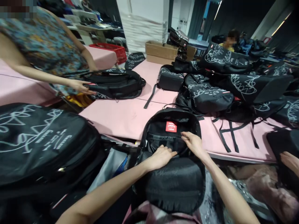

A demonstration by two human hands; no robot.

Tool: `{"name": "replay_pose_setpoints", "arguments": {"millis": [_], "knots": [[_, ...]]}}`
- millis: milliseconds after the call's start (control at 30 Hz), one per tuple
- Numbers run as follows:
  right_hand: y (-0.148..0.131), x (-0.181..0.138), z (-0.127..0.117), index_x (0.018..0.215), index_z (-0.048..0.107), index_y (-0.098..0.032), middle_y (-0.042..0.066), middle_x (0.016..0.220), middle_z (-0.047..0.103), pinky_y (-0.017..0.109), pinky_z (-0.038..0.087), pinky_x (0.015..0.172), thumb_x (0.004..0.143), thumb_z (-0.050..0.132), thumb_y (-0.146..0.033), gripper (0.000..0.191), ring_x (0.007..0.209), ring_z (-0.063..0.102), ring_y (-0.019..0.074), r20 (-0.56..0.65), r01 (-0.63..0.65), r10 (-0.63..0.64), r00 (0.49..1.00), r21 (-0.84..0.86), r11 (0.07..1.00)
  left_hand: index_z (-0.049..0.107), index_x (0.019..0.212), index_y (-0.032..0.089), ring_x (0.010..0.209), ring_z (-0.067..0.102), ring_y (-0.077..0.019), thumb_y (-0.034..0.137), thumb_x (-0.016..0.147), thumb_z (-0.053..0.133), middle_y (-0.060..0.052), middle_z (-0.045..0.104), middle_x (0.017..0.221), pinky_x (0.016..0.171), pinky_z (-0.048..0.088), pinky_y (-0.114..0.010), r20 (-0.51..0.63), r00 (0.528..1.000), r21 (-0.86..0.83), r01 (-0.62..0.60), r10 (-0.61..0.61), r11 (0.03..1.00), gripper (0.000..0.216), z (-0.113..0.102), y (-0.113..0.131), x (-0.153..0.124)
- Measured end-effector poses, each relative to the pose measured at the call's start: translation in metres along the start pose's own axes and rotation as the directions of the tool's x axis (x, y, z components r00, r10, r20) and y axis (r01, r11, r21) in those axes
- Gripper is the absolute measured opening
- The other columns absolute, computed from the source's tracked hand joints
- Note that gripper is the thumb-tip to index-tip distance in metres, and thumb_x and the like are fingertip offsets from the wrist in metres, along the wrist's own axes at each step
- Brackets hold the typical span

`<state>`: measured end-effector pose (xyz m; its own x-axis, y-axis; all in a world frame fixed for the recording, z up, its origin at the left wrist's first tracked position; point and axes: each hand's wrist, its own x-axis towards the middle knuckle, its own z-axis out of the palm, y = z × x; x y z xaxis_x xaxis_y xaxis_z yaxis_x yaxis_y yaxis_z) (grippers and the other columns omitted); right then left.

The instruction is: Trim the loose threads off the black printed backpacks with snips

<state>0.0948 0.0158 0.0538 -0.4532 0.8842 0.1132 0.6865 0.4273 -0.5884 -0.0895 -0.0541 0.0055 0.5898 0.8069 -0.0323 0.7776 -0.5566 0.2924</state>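
A black backpack (175, 183) lies unzipped against my lap and the table edge, its front panel folded down towards me. Inside it show a red label (171, 126) and an inner pocket (154, 141). My left hand (161, 157) is closed over the edge of the opening near the pocket, thumb pointing right; its fingertips are partly hidden. Higher up and to the right, my right hand (192, 143) has its fingers bent and pinching at the lining by the right side of the opening. What exactly lies between those fingertips is too small to see.
A large black backpack (46, 140) stands close on my left. Several printed backpacks (207, 93) are piled on the pink table (116, 118) at the right. Across it, a person's hand (80, 86) touches another backpack (119, 84). Another person's hand (289, 160) shows at far right.
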Motion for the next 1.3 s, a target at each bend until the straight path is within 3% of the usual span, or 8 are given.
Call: {"name": "replay_pose_setpoints", "arguments": {"millis": [167,300,533,700,800,867,1000,1300], "knots": [[-0.002,0.036,0.048,0.090,0.068,-0.023,0.006,0.089,0.070,0.027,0.043,0.069,0.081,0.056,-0.027,0.016,0.083,0.064,0.0224,0.274,0.049,0.019,0.961,-0.241,0.969,0.056,0.114,0.027,0.071,0.056,-0.0179,0.009,0.084,0.036,-0.002,0.062,0.079,0.068,0.037,-0.031,-0.043,0.999,0.007,0.004,-0.003,1.000,0.040,-0.011,-0.002,-0.016],[0.018,0.025,0.039,0.080,0.067,-0.022,0.003,0.068,0.068,0.024,0.041,0.062,0.086,0.049,-0.026,0.020,0.071,0.065,0.0191,0.282,0.005,0.069,0.957,-0.255,0.967,0.056,0.114,0.028,0.075,0.057,-0.0167,0.005,0.081,0.040,-0.001,0.064,0.084,0.067,0.035,-0.028,-0.025,1.000,-0.077,-0.013,0.011,0.997,0.044,-0.013,-0.013,-0.021],[-0.021,0.064,0.060,0.116,0.056,-0.028,-0.001,0.119,0.060,0.022,0.039,0.086,0.091,0.042,-0.035,0.029,0.109,0.054,0.0146,0.338,0.097,-0.075,0.938,-0.049,0.994,0.055,0.117,0.027,0.077,0.056,-0.0161,0.002,0.077,0.043,-0.001,0.066,0.085,0.070,0.037,-0.028,0.010,0.995,-0.108,-0.101,0.102,0.989,0.049,-0.011,-0.011,-0.010],[-0.015,0.072,0.088,0.100,0.064,-0.024,0.004,0.098,0.067,0.027,0.042,0.076,0.087,0.047,-0.040,0.027,0.094,0.060,0.0208,0.438,0.012,0.020,0.899,-0.069,0.998,0.057,0.114,0.028,0.102,0.053,-0.0179,0.009,0.084,0.043,0.000,0.064,0.106,0.089,0.039,-0.032,-0.108,0.988,-0.139,0.098,-0.114,0.985,0.039,-0.012,-0.020,-0.022],[0.016,0.062,0.083,0.094,0.065,-0.023,0.004,0.089,0.067,0.026,0.040,0.069,0.086,0.047,-0.039,0.025,0.084,0.061,0.0200,0.455,-0.081,0.119,0.882,-0.103,0.991,0.052,0.120,0.018,0.117,0.046,-0.0210,0.011,0.087,0.037,-0.008,0.053,0.125,0.095,0.039,-0.033,-0.244,0.805,-0.121,0.529,-0.541,0.840,0.038,-0.013,-0.033,-0.023],[0.033,0.056,0.078,0.089,0.065,-0.022,0.003,0.081,0.066,0.024,0.038,0.064,0.086,0.047,-0.038,0.024,0.076,0.060,0.0175,0.462,-0.128,0.160,0.873,-0.101,0.987,0.044,0.126,0.008,0.110,0.053,-0.0231,0.009,0.087,0.031,-0.017,0.053,0.123,0.089,0.045,-0.034,-0.174,0.695,-0.062,0.700,-0.698,0.712,0.042,-0.012,-0.039,-0.018],[0.047,0.052,0.077,0.083,0.064,-0.020,0.000,0.071,0.062,0.022,0.035,0.060,0.085,0.047,-0.037,0.024,0.068,0.056,0.0145,0.445,-0.176,0.183,0.877,-0.059,0.983,0.057,0.107,0.010,0.085,0.065,-0.0255,0.005,0.084,0.031,-0.016,0.065,0.096,0.072,0.051,-0.036,0.109,0.769,0.046,0.629,-0.630,0.776,0.035,-0.012,-0.039,-0.007],[0.060,0.051,0.089,0.081,0.063,-0.018,0.000,0.067,0.060,0.022,0.036,0.059,0.086,0.043,-0.037,0.028,0.065,0.056,0.0148,0.400,-0.168,0.120,0.908,0.085,0.982,0.046,0.119,0.004,0.083,0.066,-0.0279,0.002,0.079,0.034,-0.019,0.065,0.094,0.070,0.052,-0.038,0.183,0.821,0.117,0.528,-0.540,0.841,0.042,-0.003,-0.036,0.000]]}}
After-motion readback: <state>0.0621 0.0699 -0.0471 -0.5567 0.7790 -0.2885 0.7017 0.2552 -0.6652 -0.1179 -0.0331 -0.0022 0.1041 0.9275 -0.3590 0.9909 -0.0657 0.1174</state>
